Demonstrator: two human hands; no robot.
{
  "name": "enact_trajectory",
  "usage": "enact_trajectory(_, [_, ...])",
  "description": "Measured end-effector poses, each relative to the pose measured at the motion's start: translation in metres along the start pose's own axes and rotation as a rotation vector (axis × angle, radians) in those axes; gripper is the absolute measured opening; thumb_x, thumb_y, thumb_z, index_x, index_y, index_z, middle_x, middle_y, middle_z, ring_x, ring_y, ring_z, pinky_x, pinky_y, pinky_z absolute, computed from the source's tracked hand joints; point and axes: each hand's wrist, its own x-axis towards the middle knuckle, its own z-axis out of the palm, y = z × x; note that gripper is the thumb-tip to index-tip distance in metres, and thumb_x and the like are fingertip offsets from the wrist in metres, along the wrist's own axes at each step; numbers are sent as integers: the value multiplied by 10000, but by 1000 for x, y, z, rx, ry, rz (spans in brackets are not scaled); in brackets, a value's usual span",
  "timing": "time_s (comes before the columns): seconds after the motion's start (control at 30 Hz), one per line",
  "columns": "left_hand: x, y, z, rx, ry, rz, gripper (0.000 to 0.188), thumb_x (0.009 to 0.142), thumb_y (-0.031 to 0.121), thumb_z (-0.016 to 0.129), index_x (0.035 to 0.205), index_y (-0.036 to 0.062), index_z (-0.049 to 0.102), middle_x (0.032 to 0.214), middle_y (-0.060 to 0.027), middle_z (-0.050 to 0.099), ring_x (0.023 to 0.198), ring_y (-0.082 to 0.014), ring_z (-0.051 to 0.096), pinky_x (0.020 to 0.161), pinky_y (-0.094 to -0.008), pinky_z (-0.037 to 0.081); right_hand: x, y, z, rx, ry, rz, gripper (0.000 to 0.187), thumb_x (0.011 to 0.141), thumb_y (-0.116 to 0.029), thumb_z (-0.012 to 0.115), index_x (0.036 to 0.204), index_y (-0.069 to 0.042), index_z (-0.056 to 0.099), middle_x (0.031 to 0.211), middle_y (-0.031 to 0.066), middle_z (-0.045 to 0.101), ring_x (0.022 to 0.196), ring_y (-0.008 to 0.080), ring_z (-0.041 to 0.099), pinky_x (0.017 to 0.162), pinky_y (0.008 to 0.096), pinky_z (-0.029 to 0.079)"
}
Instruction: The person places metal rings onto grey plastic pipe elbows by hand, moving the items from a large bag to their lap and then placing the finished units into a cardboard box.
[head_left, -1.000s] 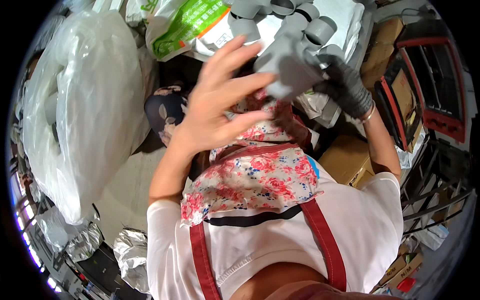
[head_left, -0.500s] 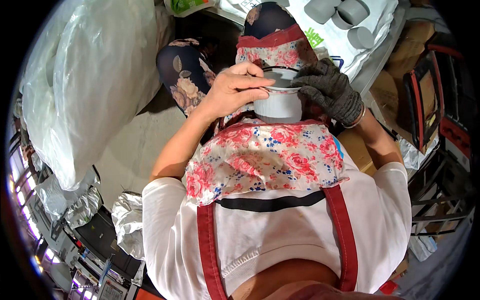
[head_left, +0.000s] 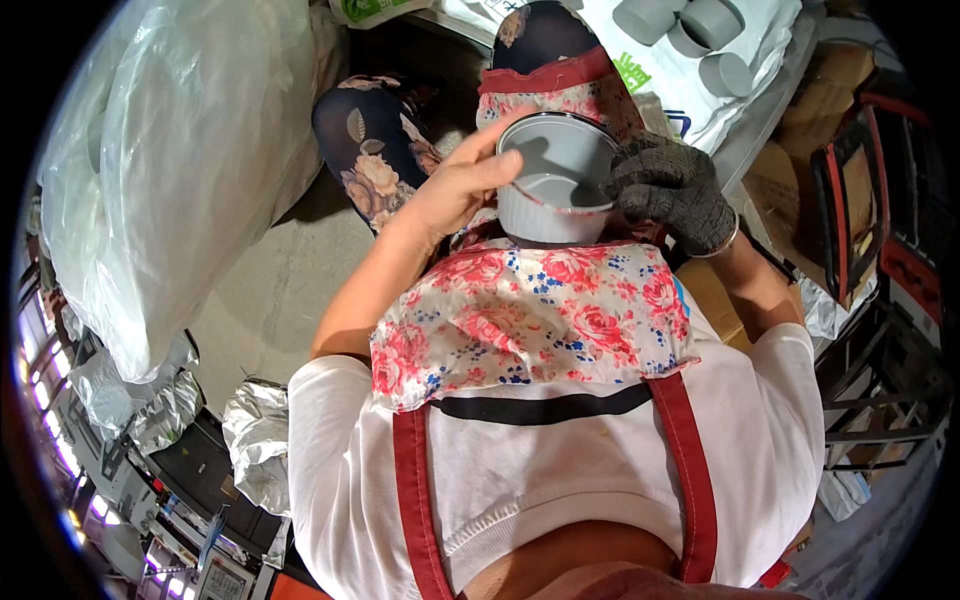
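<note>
A grey round pot [head_left: 558, 220] with ribbed sides and a dark rim is held above my lap, its open mouth tilted up so that the hollow inside shows. My bare left hand [head_left: 462, 182] cups its left side, thumb near the rim and fingers partly hidden behind the wall. On the right, my right hand [head_left: 680, 195] in a dark grey knitted glove grips the rim between thumb and fingers. A floral apron [head_left: 530, 315] spreads just below the pot.
Several grey round pieces [head_left: 725, 75] lie on a white printed sack [head_left: 680, 110] at the far right. A large translucent plastic bag [head_left: 180, 170] bulges at the left. Cardboard [head_left: 775, 185] and a red-and-black frame [head_left: 850, 200] stand to my right. Crumpled silver wrapping [head_left: 260, 445] sits lower left.
The pot has tipped so that its mouth opens toward me. My left hand has shifted from across the rim to the pot's left side; my right hand still grips the right rim.
</note>
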Motion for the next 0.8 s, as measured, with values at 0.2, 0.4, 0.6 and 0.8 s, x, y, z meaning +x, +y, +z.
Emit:
enact_trajectory(0.2, [-5, 17, 22, -53, 101, -84, 364, 842, 210, 507, 1120, -23, 473, 968, -81, 584, 829, -113, 571, 711, -232, 468, 9, -13, 32, 561, 576, 457, 252, 728, -49, 583, 980, -45, 592, 887, 124, 580, 765, 221, 579, 713, 298, 471])
enact_trajectory(0.4, [-9, 19, 39, 154, 129, 27, 174, 845, 118, 516, 925, -19, 585, 829, -48, 605, 743, -85, 555, 687, -222, 456, 7, -9, 28, 126, 263, 190, 214, 750, -56, 551, 962, -52, 582, 865, 123, 579, 735, 259, 580, 626, 317, 478])
enact_trajectory(0.6, [-15, 19, 39, 309, 100, 72, 121, 814, 107, 567, 768, -4, 582, 749, -21, 583, 708, -73, 521, 633, -217, 414, 14, -2, 18, -258, 116, -222, 210, 700, -108, 582, 906, -69, 592, 835, 105, 576, 683, 258, 561, 599, 323, 459])
enact_trajectory(0.8, [-31, 38, 49, 607, 274, 153, 103, 782, 91, 590, 830, -1, 597, 856, -62, 589, 812, -117, 532, 736, -253, 408, 25, -6, 23, 315, 27, 139, 302, 654, -144, 601, 955, -115, 584, 907, 91, 573, 807, 256, 565, 698, 350, 455])
